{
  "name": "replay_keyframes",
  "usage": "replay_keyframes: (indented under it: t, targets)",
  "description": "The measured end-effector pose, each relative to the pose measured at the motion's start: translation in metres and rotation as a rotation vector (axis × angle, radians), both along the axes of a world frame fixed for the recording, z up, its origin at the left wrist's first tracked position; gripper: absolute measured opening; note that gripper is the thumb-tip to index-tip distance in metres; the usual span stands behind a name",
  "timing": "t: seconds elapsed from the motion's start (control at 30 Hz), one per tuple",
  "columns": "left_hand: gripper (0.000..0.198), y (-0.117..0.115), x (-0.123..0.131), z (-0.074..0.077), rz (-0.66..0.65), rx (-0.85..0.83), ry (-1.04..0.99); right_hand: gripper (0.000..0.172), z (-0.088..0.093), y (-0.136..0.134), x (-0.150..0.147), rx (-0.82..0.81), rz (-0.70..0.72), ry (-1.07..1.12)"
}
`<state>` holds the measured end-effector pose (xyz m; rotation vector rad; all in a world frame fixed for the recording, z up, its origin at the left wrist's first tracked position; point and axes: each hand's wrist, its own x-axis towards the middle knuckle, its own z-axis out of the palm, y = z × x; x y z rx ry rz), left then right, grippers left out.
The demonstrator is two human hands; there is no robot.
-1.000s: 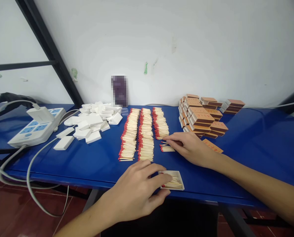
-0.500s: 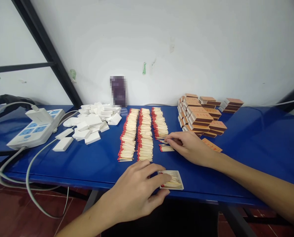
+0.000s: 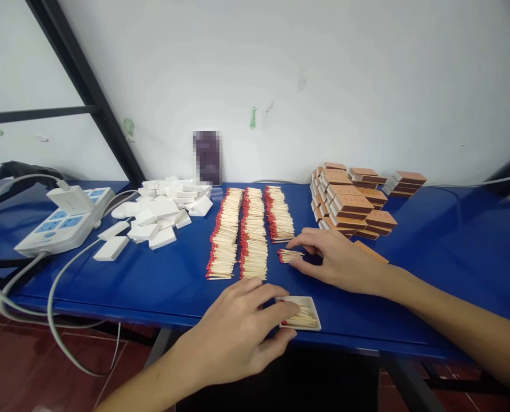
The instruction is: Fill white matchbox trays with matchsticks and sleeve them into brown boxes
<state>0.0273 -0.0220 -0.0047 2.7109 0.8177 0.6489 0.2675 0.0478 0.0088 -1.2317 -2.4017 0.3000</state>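
My left hand [image 3: 248,329] grips a small white matchbox tray [image 3: 316,312] by its left end, near the table's front edge. Its thumb is on the near side, and one finger reaches over the matches [image 3: 304,316] inside. My right hand [image 3: 330,257] is at a small bunch of red-headed matches [image 3: 287,256] on the table. Thumb and forefinger are apart, one on each side of the bunch's right end; whether they touch it I cannot tell. Beyond the bunch lie three long rows of matches, the left [image 3: 224,234], middle [image 3: 254,234] and right [image 3: 281,214].
Empty white trays [image 3: 160,212] are heaped at the back left, beside a power strip [image 3: 66,223] with cables. Orange-brown matchboxes [image 3: 349,203] are stacked at the back right. One flat orange piece [image 3: 370,250] lies partly behind my right arm. A blurred dark rectangle [image 3: 207,157] leans on the wall.
My right thumb and forefinger have spread from a near-pinch and moved slightly nearer me, around the small bunch. The loose matches there now lie closer together. My left hand keeps its hold on the tray.
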Motion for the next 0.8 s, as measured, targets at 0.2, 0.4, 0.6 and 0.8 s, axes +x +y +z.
replay_keyframes:
  t: [0.2, 0.4, 0.6, 0.8]
  targets:
    - [0.039, -0.001, 0.0, 0.002, 0.03, -0.049, -0.023, 0.027, 0.003, 0.001, 0.001, -0.088, 0.057, 0.023]
    - [0.052, -0.003, 0.0, 0.0, 0.109, -0.085, -0.079, 0.025, 0.002, 0.003, 0.004, 0.019, 0.095, -0.023]
    - [0.046, -0.003, 0.001, -0.002, 0.126, -0.078, -0.127, 0.024, -0.002, 0.001, 0.011, 0.164, 0.247, -0.043]
    - [0.036, 0.001, 0.003, 0.0, 0.094, -0.046, -0.163, 0.023, 0.0, -0.002, 0.011, 0.205, 0.271, -0.061]
